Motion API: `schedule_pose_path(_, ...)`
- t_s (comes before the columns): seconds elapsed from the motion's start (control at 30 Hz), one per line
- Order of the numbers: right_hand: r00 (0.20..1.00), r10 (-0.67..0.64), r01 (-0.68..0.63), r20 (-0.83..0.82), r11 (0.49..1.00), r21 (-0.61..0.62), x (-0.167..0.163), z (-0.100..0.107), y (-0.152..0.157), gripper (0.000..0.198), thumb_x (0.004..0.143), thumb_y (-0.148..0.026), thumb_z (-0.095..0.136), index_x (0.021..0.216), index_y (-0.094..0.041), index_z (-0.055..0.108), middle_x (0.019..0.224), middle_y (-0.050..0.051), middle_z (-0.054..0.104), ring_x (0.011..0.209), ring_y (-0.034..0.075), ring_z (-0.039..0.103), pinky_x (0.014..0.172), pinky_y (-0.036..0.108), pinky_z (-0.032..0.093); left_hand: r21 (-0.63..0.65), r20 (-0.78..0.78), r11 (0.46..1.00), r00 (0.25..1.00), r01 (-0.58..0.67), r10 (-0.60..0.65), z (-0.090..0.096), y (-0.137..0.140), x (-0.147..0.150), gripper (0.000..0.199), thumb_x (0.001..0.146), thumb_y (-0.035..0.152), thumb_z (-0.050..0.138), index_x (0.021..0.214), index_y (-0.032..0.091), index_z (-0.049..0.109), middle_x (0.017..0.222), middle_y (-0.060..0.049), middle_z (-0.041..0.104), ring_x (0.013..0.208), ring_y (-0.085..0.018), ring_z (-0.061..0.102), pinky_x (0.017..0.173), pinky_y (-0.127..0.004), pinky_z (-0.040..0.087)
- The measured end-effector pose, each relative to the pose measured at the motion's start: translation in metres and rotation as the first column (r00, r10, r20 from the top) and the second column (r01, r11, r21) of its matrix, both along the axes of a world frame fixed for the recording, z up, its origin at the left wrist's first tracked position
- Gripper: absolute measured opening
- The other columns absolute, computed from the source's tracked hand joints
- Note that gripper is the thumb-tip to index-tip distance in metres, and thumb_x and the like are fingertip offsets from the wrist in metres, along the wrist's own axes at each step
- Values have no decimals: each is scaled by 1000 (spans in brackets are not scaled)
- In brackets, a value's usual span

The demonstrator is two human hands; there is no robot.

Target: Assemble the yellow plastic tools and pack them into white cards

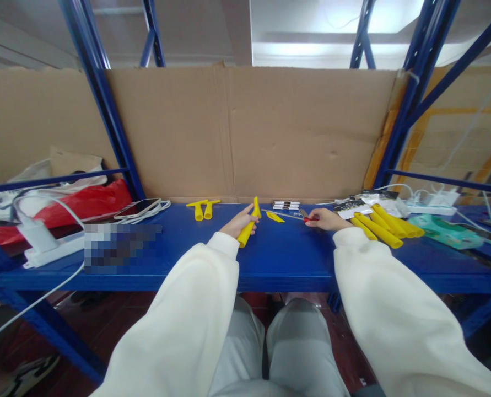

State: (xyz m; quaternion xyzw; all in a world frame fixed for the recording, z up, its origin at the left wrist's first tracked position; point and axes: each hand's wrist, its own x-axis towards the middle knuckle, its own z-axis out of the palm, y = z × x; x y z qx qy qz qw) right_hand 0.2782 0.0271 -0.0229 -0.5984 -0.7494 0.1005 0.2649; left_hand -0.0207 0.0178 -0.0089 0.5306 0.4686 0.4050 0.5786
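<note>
My left hand (242, 222) is closed around a yellow tube (247, 234), whose narrow, pointed upper end rises past my fingers. To its right a loose yellow scrap (275, 216) lies on the blue table. My right hand (323, 219) grips a small red-handled tool (311, 218); my fingers hide much of it, so its exact kind is unclear. A thin silvery strip stretches left from the tool towards the scrap. Beyond my left hand are two yellow T-shaped pieces (198, 209), lying side by side.
Several uncut yellow tubes (379, 230) lie beside my right wrist, near a green plastic item (447, 231) and packets (352, 208). Small black-and-white packs (285, 205) rest against the cardboard wall (228, 132). At left are a white power strip (55, 251), cables and a red bag (88, 207).
</note>
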Motion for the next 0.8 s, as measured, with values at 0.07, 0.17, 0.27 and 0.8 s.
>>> schedule_pose_path(0.07, 1000, 4, -3, -13, 1000, 27, 0, 0, 1, 28, 69, -47, 73, 66, -21, 64, 66, 1, 65, 67, 18, 58, 69, 31, 48, 3, 6, 1000, 1000, 2, -2, -1, 2, -1, 78, 88, -2, 45, 158, 28, 26, 72, 3, 54, 44, -7, 46, 42, -16, 37)
schedule_pose_path(0.17, 1000, 3, -2, -26, 998, 65, 0, -1, 2, 27, 70, -46, 73, 67, -21, 64, 67, 1, 66, 67, 18, 58, 68, 30, 48, 5, 15, 1000, 1000, 12, -12, -3, 6, -2, 80, 87, -2, 47, 158, 29, 26, 72, 3, 54, 44, -8, 47, 43, -17, 37)
schedule_pose_path(0.27, 999, 7, -4, -40, 997, 76, -1, -2, 3, 26, 70, -45, 73, 68, -21, 64, 68, 1, 67, 67, 18, 59, 68, 30, 48, 4, 15, 1000, 1000, 23, -23, -4, 8, -2, 80, 87, -1, 49, 158, 30, 27, 72, 3, 54, 46, -8, 48, 43, -17, 38)
schedule_pose_path(0.8, 999, -23, 25, -25, 997, 71, -4, -3, 2, 17, 72, -36, 71, 68, -21, 63, 70, 2, 67, 69, 19, 60, 71, 31, 49, -14, 57, 999, 998, 35, -34, -3, 7, -2, 81, 88, -1, 45, 159, 29, 21, 71, 3, 54, 44, -8, 47, 41, -16, 37)
